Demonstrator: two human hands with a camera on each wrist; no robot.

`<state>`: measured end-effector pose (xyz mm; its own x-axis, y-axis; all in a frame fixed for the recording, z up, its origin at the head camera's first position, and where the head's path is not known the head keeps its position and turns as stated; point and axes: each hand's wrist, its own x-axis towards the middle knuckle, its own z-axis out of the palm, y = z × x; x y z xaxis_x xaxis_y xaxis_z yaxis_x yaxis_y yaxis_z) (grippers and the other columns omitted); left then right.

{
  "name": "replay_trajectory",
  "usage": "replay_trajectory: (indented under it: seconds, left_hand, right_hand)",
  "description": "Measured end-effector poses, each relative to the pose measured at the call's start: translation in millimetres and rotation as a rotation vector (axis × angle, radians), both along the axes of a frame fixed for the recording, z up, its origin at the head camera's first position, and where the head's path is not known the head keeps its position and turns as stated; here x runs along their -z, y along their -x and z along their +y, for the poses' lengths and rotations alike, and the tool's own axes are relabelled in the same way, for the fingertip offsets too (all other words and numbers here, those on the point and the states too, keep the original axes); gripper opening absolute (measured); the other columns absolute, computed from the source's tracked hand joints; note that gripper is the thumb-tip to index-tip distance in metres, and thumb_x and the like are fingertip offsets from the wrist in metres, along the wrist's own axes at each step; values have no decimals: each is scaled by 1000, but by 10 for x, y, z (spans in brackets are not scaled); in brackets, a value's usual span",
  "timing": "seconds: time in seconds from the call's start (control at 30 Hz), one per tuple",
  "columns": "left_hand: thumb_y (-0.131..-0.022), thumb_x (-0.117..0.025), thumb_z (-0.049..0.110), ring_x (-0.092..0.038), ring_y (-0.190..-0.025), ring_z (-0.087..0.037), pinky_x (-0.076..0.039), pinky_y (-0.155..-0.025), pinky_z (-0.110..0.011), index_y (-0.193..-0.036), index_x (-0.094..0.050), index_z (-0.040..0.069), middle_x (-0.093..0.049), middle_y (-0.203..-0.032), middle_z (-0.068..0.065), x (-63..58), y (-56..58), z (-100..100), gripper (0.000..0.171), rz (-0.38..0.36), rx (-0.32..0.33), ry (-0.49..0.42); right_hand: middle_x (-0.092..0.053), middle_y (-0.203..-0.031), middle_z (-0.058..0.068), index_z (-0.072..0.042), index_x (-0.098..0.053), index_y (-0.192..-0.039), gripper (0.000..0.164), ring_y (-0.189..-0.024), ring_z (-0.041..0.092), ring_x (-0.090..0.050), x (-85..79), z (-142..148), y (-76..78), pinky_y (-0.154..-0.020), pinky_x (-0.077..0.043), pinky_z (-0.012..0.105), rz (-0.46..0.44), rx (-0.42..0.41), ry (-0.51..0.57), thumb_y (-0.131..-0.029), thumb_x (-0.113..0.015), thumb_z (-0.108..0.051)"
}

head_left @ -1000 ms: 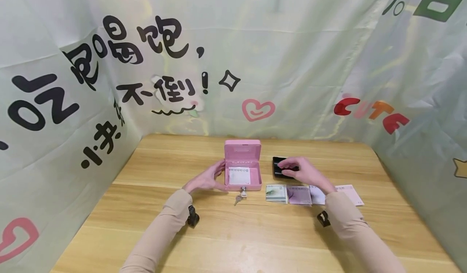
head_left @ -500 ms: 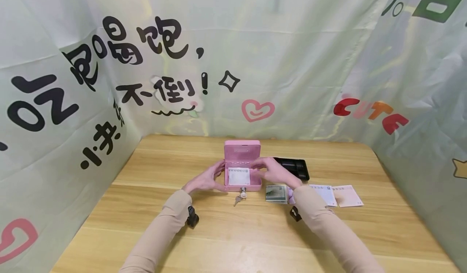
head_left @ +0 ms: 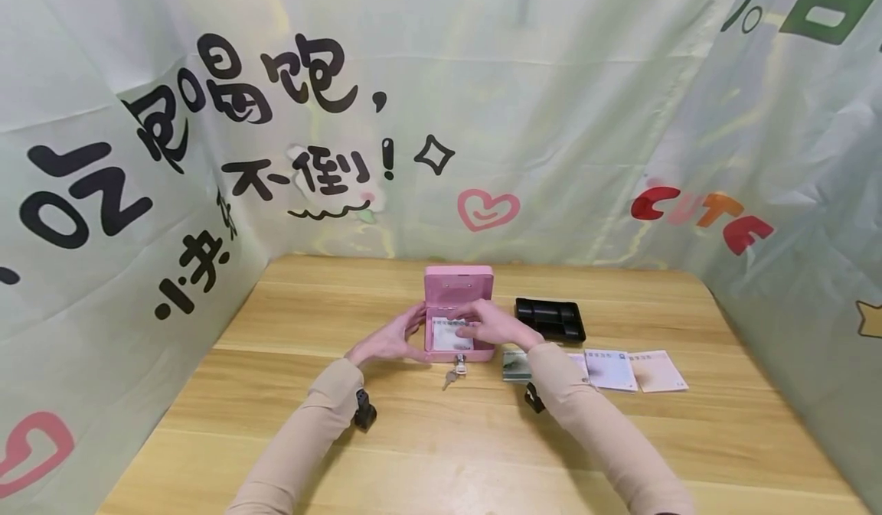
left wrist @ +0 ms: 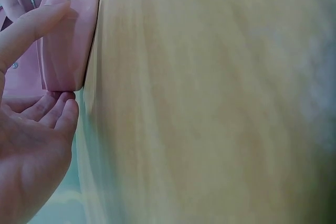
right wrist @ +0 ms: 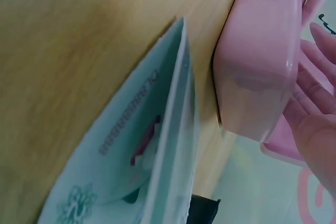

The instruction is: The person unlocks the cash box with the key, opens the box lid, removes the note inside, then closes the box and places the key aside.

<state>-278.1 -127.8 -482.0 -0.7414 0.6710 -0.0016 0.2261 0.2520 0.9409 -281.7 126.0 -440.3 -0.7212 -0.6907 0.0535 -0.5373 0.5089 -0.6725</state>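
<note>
A pink cash box [head_left: 477, 356] stands with its lid [head_left: 441, 291] raised. Pale banknotes [head_left: 444, 337] lie inside. My left hand [head_left: 389, 339] holds the box by its left side, thumb toward the front and fingertips at the back corner, as the left wrist view shows. Over the box's right part, my right hand [head_left: 498, 324] reaches in with loosely bent fingers, their tips above the banknotes; whether they touch is unclear. In the right wrist view, that hand [right wrist: 317, 124] has its fingers spread over the box's edge. Keys [head_left: 450, 379] hang from the front lock.
A black compartment tray [head_left: 551, 301] sits to the right of the box. In front of it lies a row of banknotes: green [head_left: 513, 369], a purple one mostly behind my sleeve, blue [head_left: 611, 369] and pink [head_left: 659, 371]. Fabric walls enclose the wooden table [head_left: 427, 446].
My right hand has left the black tray and moved left, first to the box's right edge, then in over the banknotes. My left hand has stayed on the box.
</note>
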Motion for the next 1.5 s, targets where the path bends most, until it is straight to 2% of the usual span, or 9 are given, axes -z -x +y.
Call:
replay_trajectory:
  seconds: [0.23,0.67,0.93,1.23,1.5]
  left_hand:
    - [-73,-79,-7,-17,-155,-44,-15,-130,-55,-159,-5,-5,-14,-167,-27,10,6,1,113,-12,-7,-9]
    - [-75,-78,-7,-17,-154,-46,-14,-130,-57,-158,-3,-6,-13,-166,-28,4,-7,2,113,-9,-6,4]
    - [-74,-79,-7,-15,-155,-43,-13,-131,-54,-159,-3,-5,-11,-167,-26,23,11,3,114,-39,-21,-3]
    - [-73,-79,-9,-17,-155,-43,-14,-131,-53,-159,-5,-4,-13,-167,-25,11,-3,15,114,-18,-17,-2]
    - [-74,-79,-7,-18,-154,-45,-15,-130,-56,-159,-6,-5,-15,-166,-27,12,1,17,112,0,-3,-4]
  right_hand:
    - [-68,-128,25,7,-63,-128,38,-121,38,-65,4,-27,25,-108,-53,51,-22,16,-28,-94,-65,-7]
    - [-70,-125,21,5,-66,-125,37,-115,34,-67,86,-78,63,-102,-57,46,32,2,-75,-90,-68,-6]
    - [-71,-126,18,2,-67,-125,35,-123,34,-64,78,-102,60,-110,-52,49,11,18,-88,-91,-68,-7]
    - [-71,-125,18,1,-69,-123,34,-122,34,-64,93,-119,61,-111,-51,48,35,34,-97,-90,-68,-4]
    - [-72,-123,19,2,-68,-123,34,-118,34,-67,107,-132,68,-106,-55,46,9,43,-94,-89,-69,-2]
